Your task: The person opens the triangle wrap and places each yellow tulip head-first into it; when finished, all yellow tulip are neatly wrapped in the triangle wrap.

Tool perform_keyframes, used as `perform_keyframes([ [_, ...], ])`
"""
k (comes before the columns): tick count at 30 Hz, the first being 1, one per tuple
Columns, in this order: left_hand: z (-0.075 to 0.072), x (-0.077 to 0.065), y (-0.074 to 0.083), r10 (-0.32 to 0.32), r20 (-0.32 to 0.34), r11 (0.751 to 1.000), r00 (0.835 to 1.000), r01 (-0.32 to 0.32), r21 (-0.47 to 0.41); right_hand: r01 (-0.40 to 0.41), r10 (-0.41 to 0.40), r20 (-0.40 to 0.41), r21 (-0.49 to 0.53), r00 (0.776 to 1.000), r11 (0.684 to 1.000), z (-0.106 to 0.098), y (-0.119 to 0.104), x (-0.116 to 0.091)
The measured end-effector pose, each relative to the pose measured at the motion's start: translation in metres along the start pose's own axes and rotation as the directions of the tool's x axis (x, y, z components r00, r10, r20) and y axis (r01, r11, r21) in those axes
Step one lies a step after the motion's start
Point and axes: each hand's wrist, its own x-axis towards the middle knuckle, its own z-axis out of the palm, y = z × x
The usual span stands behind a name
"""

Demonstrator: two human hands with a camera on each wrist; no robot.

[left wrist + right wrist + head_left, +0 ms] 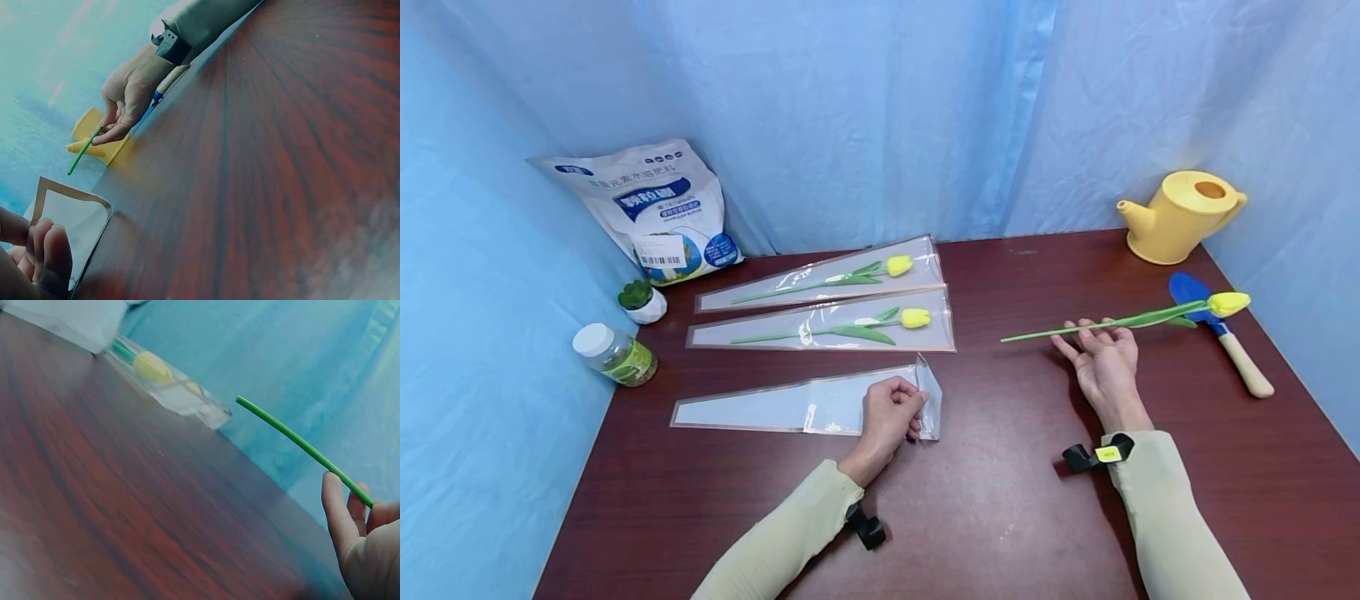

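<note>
In the head view my left hand (891, 417) pinches the wide right end of a clear flower sleeve (737, 408), whose edge is lifted and spread apart. The sleeve's narrow end points left on the table. My right hand (1105, 367) holds a yellow tulip (1228, 304) by its green stem, bloom to the right and cut end to the left. In the right wrist view the bare stem (294, 437) slants up from the fingers. In the left wrist view the sleeve's opening (72, 219) shows beside the left fingers (56, 256).
Two sleeves, each with a yellow tulip (915, 318) inside, lie behind. A blue trowel (1187, 289) and yellow watering can (1172, 217) are at right. At left stand a fertilizer bag (655, 208), a small potted succulent (646, 308) and a white-capped jar (617, 358).
</note>
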Motion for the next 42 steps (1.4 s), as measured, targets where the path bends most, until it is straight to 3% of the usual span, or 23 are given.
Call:
perform_keyframes([
  [4,0.001,-0.003,0.005,-0.005,-0.001,1.0,1.0,0.005,0.005,-0.008,0.008,0.003,-0.027,1.0,1.0,0.006,0.008,-0.011],
  [11,0.0,0.002,-0.001,-0.005,0.007,0.999,1.0,0.006,-0.032,-0.002,0.006,0.038,-0.106,0.999,0.994,0.018,0.026,-0.036],
  [14,0.001,0.003,-0.001,-0.009,0.006,0.999,1.0,0.009,-0.037,0.006,0.0,0.059,-0.095,0.998,0.995,0.025,0.031,-0.045],
  [21,0.004,0.002,0.0,-0.01,0.002,1.0,1.0,0.01,-0.023,0.063,-0.055,0.063,-0.123,0.996,0.99,0.046,0.045,-0.062],
  [27,0.006,0.003,0.002,0.006,-0.007,1.0,1.0,-0.006,-0.021,0.122,-0.114,0.052,-0.218,0.992,0.968,0.059,0.061,-0.071],
  [35,0.006,0.002,0.003,0.013,0.001,0.999,1.0,-0.013,-0.036,0.218,-0.204,0.077,-0.347,0.976,0.912,0.063,0.076,-0.073],
  [38,0.008,0.002,0.005,0.05,-0.003,0.999,0.999,-0.05,-0.015,0.27,-0.253,0.093,-0.333,0.963,0.904,0.061,0.078,-0.073],
  [42,0.011,0.003,0.01,0.184,-0.029,0.977,0.982,-0.18,0.11,0.321,-0.302,0.108,-0.306,0.947,0.896,0.061,0.082,-0.071],
])
